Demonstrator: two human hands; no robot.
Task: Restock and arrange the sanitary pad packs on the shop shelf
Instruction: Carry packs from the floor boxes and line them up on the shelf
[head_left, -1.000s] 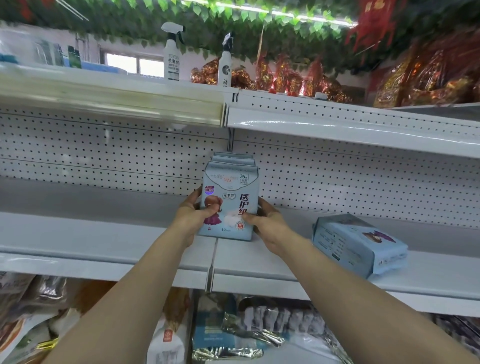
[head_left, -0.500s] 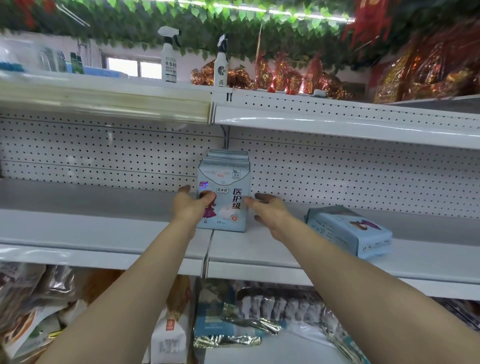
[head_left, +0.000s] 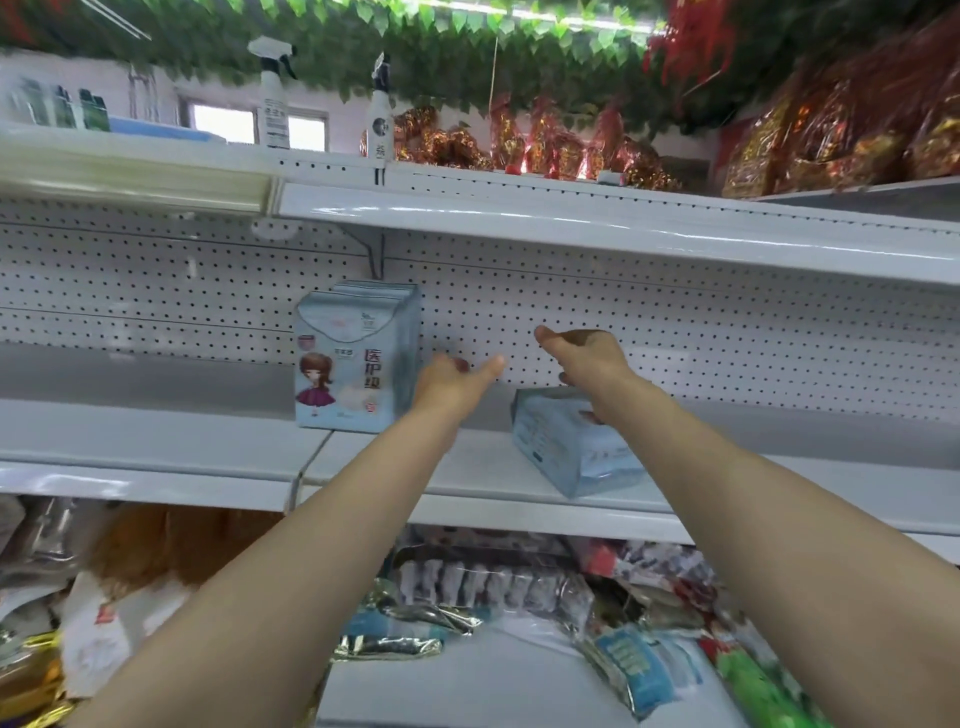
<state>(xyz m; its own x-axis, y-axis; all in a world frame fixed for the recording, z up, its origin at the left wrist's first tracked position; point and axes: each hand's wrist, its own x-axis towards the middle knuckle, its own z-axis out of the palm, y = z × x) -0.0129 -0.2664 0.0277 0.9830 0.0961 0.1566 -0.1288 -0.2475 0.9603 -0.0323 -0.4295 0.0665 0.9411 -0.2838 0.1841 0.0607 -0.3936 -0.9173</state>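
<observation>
Two spray bottles (head_left: 274, 98) (head_left: 380, 111), one lying pack (head_left: 571, 447), one upright stack (head_left: 353, 364).

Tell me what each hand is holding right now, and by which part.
Nothing is held. The left hand is open beside the upright packs. The right hand is open over the lying pack; whether it touches it cannot be told.

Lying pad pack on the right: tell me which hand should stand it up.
Right. The right hand hovers open just above the lying pack's far end, while the left hand sits off to its side, nearer the upright packs.
</observation>
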